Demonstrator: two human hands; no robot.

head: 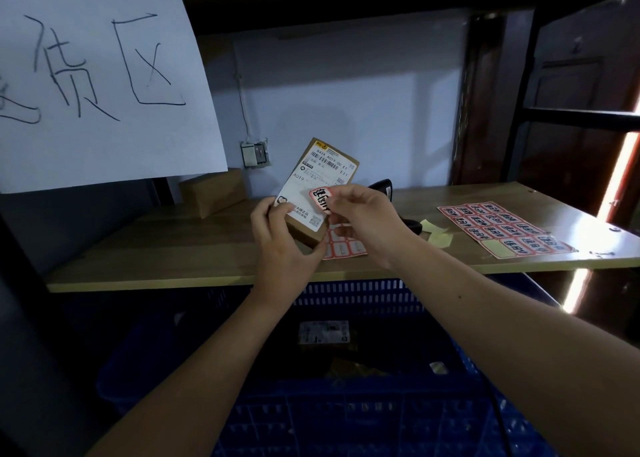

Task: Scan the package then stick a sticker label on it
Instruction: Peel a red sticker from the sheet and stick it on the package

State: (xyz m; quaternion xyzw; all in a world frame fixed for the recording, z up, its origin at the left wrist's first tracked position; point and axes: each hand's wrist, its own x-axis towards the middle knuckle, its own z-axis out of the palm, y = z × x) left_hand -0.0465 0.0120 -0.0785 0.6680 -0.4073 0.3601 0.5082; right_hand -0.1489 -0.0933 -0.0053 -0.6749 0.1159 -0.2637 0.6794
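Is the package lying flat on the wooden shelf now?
No, the left hand holds the package up above the shelf.

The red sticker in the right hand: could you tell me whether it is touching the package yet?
Cannot tell. In the head view the red sticker, pinched by the right hand, overlaps the package held in the left hand, but contact or gap is not visible.

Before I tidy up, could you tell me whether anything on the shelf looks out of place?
Only minor litter: yellow backing scraps lie loose on the wooden shelf beside the sticker sheet.
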